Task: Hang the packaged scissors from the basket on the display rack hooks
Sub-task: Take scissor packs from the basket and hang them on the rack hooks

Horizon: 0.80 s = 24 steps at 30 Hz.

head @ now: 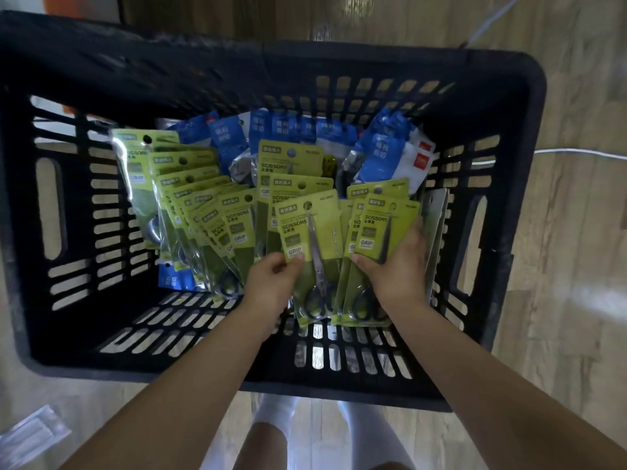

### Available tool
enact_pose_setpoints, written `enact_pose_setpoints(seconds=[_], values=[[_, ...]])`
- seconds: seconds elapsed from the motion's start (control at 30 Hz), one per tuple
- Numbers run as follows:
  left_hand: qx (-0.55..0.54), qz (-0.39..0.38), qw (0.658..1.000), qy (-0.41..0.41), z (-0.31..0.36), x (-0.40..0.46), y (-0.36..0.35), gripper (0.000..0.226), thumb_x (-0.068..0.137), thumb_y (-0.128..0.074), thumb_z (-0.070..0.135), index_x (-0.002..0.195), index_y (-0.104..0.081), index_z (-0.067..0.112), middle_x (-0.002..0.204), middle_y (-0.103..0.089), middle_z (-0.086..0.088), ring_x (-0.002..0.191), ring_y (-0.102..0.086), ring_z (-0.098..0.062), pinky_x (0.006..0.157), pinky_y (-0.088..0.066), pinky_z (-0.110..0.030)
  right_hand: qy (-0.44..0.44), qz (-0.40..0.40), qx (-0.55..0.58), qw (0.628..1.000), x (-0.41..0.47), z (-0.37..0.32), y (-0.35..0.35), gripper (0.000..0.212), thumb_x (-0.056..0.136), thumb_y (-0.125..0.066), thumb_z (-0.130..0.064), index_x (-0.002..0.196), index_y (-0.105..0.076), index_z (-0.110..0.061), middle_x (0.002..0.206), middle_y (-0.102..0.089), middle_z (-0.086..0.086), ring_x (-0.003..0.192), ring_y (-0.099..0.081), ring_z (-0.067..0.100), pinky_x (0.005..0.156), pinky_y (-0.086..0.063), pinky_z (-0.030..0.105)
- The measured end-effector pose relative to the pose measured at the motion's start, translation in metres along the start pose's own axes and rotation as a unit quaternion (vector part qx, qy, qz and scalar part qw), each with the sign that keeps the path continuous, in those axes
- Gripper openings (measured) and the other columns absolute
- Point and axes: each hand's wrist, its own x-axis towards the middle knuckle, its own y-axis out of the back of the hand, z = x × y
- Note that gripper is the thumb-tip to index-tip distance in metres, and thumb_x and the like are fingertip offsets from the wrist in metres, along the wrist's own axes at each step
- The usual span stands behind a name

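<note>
Head view: the left hand [271,276] pinches the lower edge of one green scissors pack [310,239], thumb on its face, while the right hand [395,262] grips a small stack of packs [380,225] just beside it. Both bundles are inside the black basket [502,232] on the floor, among fanned green packs [200,205] and blue packets [383,154] behind. This looks like the pick-up step (no display rack in sight); next, lift the packs clear and turn to find the hooks.
</note>
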Motion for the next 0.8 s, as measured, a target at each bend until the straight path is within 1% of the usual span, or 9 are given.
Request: enact_pose_setpoints(seconds=[0.17,0.23,0.33,0.43,0.5,0.57,0.63,0.7,0.8], values=[[-0.02,-0.015,1.0,0.002,0.005,-0.009,-0.002,0.02,0.094,-0.053,0.03,0.085,-0.061,0.015,0.09,-0.063,0.001,0.087,-0.055,-0.013,0.072,-0.04,-0.022,-0.005,0.0,-0.006,1.0,-0.009,-0.003,0.0,0.101,0.075,-0.077,-0.026,0.15,-0.011,-0.011,0.148,-0.025,0.009,0.136,-0.03,0.024,0.107,-0.033,0.035],[-0.017,-0.022,1.0,0.006,0.006,-0.012,-0.003,0.023,0.095,-0.05,0.034,0.1,-0.062,0.014,0.105,-0.062,0.001,0.098,-0.052,-0.012,0.084,-0.034,-0.024,0.011,0.012,-0.002,1.0,-0.014,-0.006,0.0,0.088,0.079,-0.073,-0.027,0.147,-0.02,-0.011,0.145,-0.029,0.008,0.131,-0.038,0.023,0.102,-0.037,0.033],[-0.023,-0.015,1.0,0.007,0.012,-0.013,-0.002,0.035,0.097,-0.043,0.039,0.123,-0.055,0.018,0.125,-0.054,0.001,0.109,-0.045,-0.012,0.089,-0.031,-0.027,0.015,0.023,0.012,1.0,-0.017,-0.011,0.001,0.07,0.083,-0.069,-0.029,0.14,-0.034,-0.008,0.138,-0.036,0.007,0.122,-0.045,0.021,0.096,-0.039,0.028],[-0.039,-0.001,0.999,0.017,0.021,-0.012,-0.001,0.044,0.098,-0.039,0.042,0.135,-0.046,0.019,0.136,-0.049,-0.002,0.124,-0.044,-0.021,0.099,-0.033,-0.035,0.003,0.006,0.03,1.0,-0.013,-0.014,0.001,0.046,0.089,-0.06,-0.034,0.122,-0.051,-0.005,0.118,-0.054,0.009,0.108,-0.053,0.024,0.086,-0.042,0.03],[-0.03,-0.005,0.999,0.015,0.026,-0.012,-0.001,0.04,0.098,-0.043,0.039,0.132,-0.048,0.019,0.134,-0.05,-0.001,0.12,-0.046,-0.019,0.099,-0.034,-0.035,-0.024,-0.033,0.059,0.997,-0.007,-0.014,0.001,0.034,0.094,-0.053,-0.034,0.11,-0.054,-0.004,0.103,-0.06,0.01,0.097,-0.057,0.027,0.081,-0.044,0.032],[-0.028,-0.012,0.999,0.011,0.027,-0.012,-0.001,0.031,0.097,-0.048,0.032,0.125,-0.053,0.02,0.129,-0.054,0.0,0.111,-0.047,-0.013,0.095,-0.035,-0.032,-0.067,-0.071,0.082,0.992,-0.001,-0.013,0.001,0.035,0.097,-0.047,-0.034,0.111,-0.052,-0.003,0.108,-0.058,0.011,0.103,-0.054,0.027,0.089,-0.044,0.034],[-0.034,-0.01,0.999,0.017,0.03,-0.015,-0.001,0.036,0.097,-0.048,0.031,0.131,-0.049,0.018,0.126,-0.053,0.0,0.122,-0.046,-0.018,0.1,-0.035,-0.036,-0.11,-0.104,0.106,0.983,0.003,-0.012,0.002,0.043,0.098,-0.043,-0.035,0.13,-0.046,-0.005,0.131,-0.053,0.01,0.121,-0.048,0.027,0.103,-0.039,0.04],[-0.033,-0.001,0.999,0.029,0.031,-0.018,0.0,0.048,0.098,-0.043,0.035,0.142,-0.036,0.015,0.139,-0.044,-0.004,0.132,-0.038,-0.026,0.107,-0.031,-0.041,-0.137,-0.133,0.122,0.974,0.003,-0.012,0.003,0.05,0.099,-0.04,-0.038,0.142,-0.036,-0.013,0.146,-0.04,0.006,0.133,-0.038,0.027,0.11,-0.031,0.042],[-0.047,0.016,0.998,0.036,0.032,-0.02,0.007,0.058,0.098,-0.039,0.042,0.147,-0.025,0.015,0.152,-0.03,-0.006,0.137,-0.031,-0.028,0.11,-0.026,-0.043,-0.144,-0.151,0.128,0.97,-0.003,-0.016,0.008,0.052,0.1,-0.036,-0.038,0.146,-0.028,-0.015,0.151,-0.032,0.004,0.136,-0.032,0.024,0.11,-0.026,0.039]])
